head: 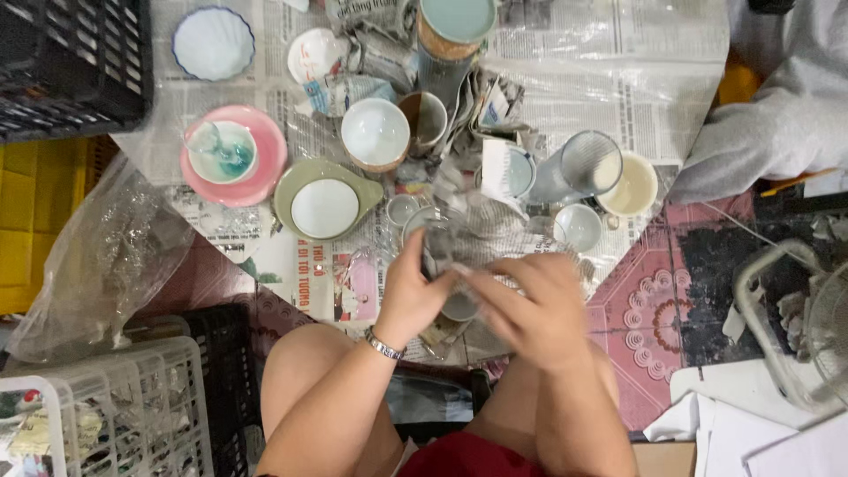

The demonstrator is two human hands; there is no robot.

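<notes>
Both hands meet over the near edge of a spread of newspaper that covers the floor. The left hand and the right hand are clenched together around a small cup half bundled in a crumpled sheet of newsprint; the fingers of each hand press the paper against the cup, which sits just above the person's knees. How much of the cup is covered cannot be told, because the hands blur and hide it.

Behind the hands, crockery stands crowded on the newspaper. Toward its left edge a pink plate carries a pale bowl with a blue-green smear inside. Just beside it is a green dish holding a white saucer. At the far left corner rests a white scalloped bowl with a blue rim, nothing in it. Near the middle stand a white bowl and, touching it, a brown-lined mug. A tall stack of cups rises at the far edge, amid wads of paper. To the right lie a clear glass tumbler tipped on its side, a cream bowl next to it, and a small white cup nearer the hands.

Off the paper, a clear plastic bag slumps at the left, a black crate sits at the far left, and a white basket stands near the left knee. Another person's grey sleeve reaches in at the far right.
</notes>
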